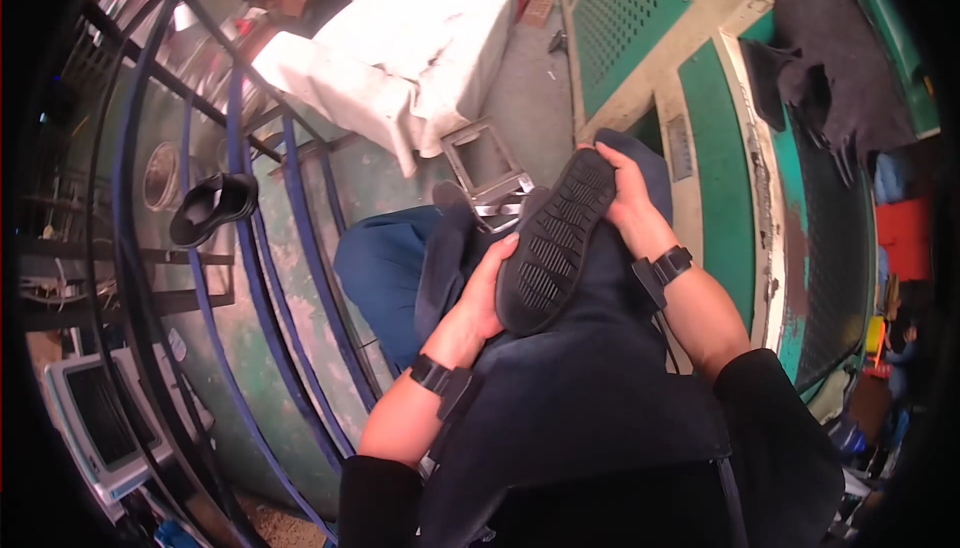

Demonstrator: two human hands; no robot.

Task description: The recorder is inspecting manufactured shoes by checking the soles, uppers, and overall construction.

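A black shoe (556, 240) lies tilted over my lap with its ridged sole turned up toward me. My left hand (483, 293) grips the lower left edge of it, the thumb resting along the sole's side. At the far end, my right hand (628, 193) is closed round the other edge. The shoe's upper is hidden beneath the sole and my fingers. Just beyond the shoe is a metal frame stand (487, 160) with a shiny metal part at its near end. My dark apron (600, 408) covers my lap.
To the left stands a rack of blue and black bars (262, 278), with another black shoe (214, 210) on it. A pale cloth-covered block (430, 28) stands ahead. Green machine panels (625, 18) rise at the right, with dark cloth (840, 48) hanging there. A boxy device (105, 418) sits lower left.
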